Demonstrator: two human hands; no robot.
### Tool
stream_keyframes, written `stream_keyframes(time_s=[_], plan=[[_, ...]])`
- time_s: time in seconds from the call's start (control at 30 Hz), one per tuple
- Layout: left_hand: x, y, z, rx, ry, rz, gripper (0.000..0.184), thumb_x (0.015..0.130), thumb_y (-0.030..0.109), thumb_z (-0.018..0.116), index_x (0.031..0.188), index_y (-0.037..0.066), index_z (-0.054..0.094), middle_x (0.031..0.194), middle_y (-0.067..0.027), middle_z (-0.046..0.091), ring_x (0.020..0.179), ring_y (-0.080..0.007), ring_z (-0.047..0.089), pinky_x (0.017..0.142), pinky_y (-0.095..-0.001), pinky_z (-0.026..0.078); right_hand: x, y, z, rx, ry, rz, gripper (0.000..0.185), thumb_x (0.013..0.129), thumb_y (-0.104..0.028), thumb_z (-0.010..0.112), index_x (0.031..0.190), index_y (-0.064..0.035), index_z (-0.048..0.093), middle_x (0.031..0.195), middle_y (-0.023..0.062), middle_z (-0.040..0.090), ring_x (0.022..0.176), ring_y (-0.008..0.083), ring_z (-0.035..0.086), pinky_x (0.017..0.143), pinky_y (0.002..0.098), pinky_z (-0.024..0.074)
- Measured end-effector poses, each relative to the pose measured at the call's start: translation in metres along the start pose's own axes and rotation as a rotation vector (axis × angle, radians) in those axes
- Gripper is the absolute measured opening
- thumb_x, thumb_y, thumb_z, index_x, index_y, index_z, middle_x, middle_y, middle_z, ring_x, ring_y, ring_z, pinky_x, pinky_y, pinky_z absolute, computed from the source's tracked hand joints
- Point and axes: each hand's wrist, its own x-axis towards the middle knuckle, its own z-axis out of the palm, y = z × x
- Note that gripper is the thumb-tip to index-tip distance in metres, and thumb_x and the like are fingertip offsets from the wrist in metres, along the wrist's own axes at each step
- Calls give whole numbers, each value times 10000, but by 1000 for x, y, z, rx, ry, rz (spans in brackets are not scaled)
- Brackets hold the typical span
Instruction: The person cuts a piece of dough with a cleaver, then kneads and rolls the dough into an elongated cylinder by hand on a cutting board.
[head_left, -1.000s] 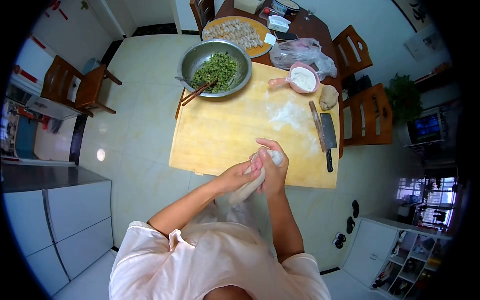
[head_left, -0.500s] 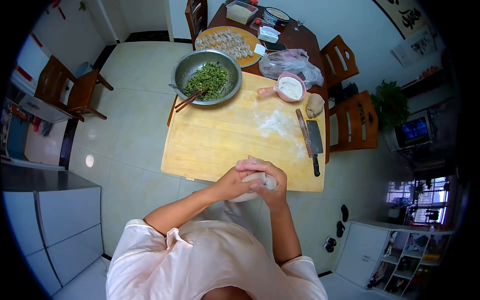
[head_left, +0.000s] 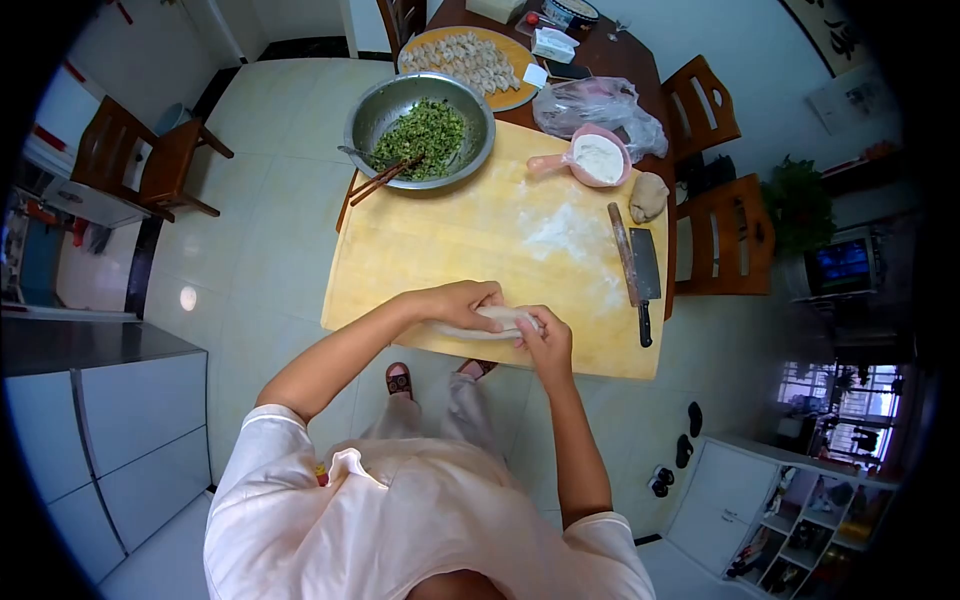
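Note:
Between my two hands, a long piece of pale dough (head_left: 497, 322) lies sideways at the front edge of the wooden board (head_left: 440, 260). My left hand (head_left: 462, 304) is wrapped over its left and middle part, and the palm hides some of it. At the dough's right end, my right hand (head_left: 546, 338) pinches it with thumb and fingers. White flour (head_left: 563, 232) is dusted on the board beyond my hands. To the right lie a rolling pin (head_left: 622, 255) and a black-handled cleaver (head_left: 645, 275), side by side.
A steel bowl of chopped green filling (head_left: 418, 135) with chopsticks (head_left: 383, 182) stands at the back left. Behind it is a tray of dumplings (head_left: 465, 62). A pink scoop of flour (head_left: 598, 160), another dough lump (head_left: 648, 198) and a plastic bag (head_left: 600, 110) sit at the back right.
The dough has gone from a rounded lump squeezed between both hands to a longer strip. My hands have moved apart and forward over the board. The view has shifted slightly.

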Motion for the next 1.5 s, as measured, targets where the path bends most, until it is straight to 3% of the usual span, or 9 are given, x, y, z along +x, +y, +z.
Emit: stream_keyframes(time_s=[0.1, 0.2, 0.3, 0.63, 0.83, 1.03, 1.23, 1.33, 1.5], plan=[[17, -38, -13, 318, -142, -222, 388, 838, 372, 733, 1016, 47, 617, 945, -144, 643, 864, -315, 615, 737, -395, 483, 15, 57, -10, 2, 88, 146, 171, 898, -114, 674, 990, 26, 642, 842, 135, 680, 660, 228, 673, 599, 310, 519], [39, -85, 2, 833, 54, -139, 317, 840, 320, 714, 1000, 57, 642, 963, -127, 628, 935, -318, 618, 782, -434, 488, 31, 115, -25, -599, 163, -201, 127, 894, -95, 656, 972, 5, 645, 823, 119, 646, 712, 243, 639, 632, 329, 490], [45, -89, 24, 694, 285, -31, 279, 822, 301, 702, 967, 65, 661, 1002, -113, 612, 1005, -313, 598, 821, -456, 482, 49, 111, -33, -707, 195, -445, 133, 831, -107, 682, 917, -15, 638, 871, 165, 627, 809, 388, 590, 723, 426, 490], [70, -85, 85, 623, 666, -118, 258, 742, 142, 734, 958, 60, 619, 945, -114, 575, 934, -328, 567, 791, -449, 456, 97, 138, 24, -724, 165, -277, 108, 892, -148, 544, 802, -88, 545, 754, 133, 580, 714, 355, 593, 619, 453, 477], [86, -103, 63, 575, 507, -55, 227, 768, 154, 704, 956, 59, 618, 904, -132, 577, 846, -343, 580, 721, -454, 480, 112, 136, 19, -749, 163, -240, 131, 924, -159, 510, 818, -95, 554, 745, 146, 589, 686, 374, 597, 597, 469, 470], [90, -67, 37, 708, 329, -46, 333, 777, 195, 709, 1055, 41, 608, 1035, -124, 613, 1042, -326, 574, 930, -469, 445, 111, 110, 13, -647, 260, -274, 129, 949, -163, 503, 879, -92, 584, 824, 157, 636, 751, 367, 621, 627, 462, 483], [53, -92, 76, 1036, 483, 129, 549, 829, 189, 630, 1311, -35, 492, 1292, -185, 546, 1237, -366, 491, 1100, -498, 320, 68, 128, 41, -652, 415, -321, 154, 910, -104, 566, 1032, -51, 644, 933, 133, 653, 892, 344, 605, 796, 444, 485], [63, -104, 71, 990, 504, 169, 511, 827, 137, 589, 1306, -23, 510, 1329, -179, 530, 1255, -340, 482, 1063, -491, 338, 70, 143, 51, -844, 503, -293, 176, 884, -63, 575, 1049, -45, 634, 922, 140, 638, 895, 358, 593, 818, 450, 467], [94, -103, 58, 1021, 488, 136, 460, 802, 120, 585, 1240, -15, 545, 1245, -153, 566, 1155, -304, 526, 961, -448, 383, 105, 141, 40, -771, 497, -157, 214, 858, -66, 574, 1067, -49, 615, 952, 136, 654, 915, 353, 606, 820, 446, 482]])
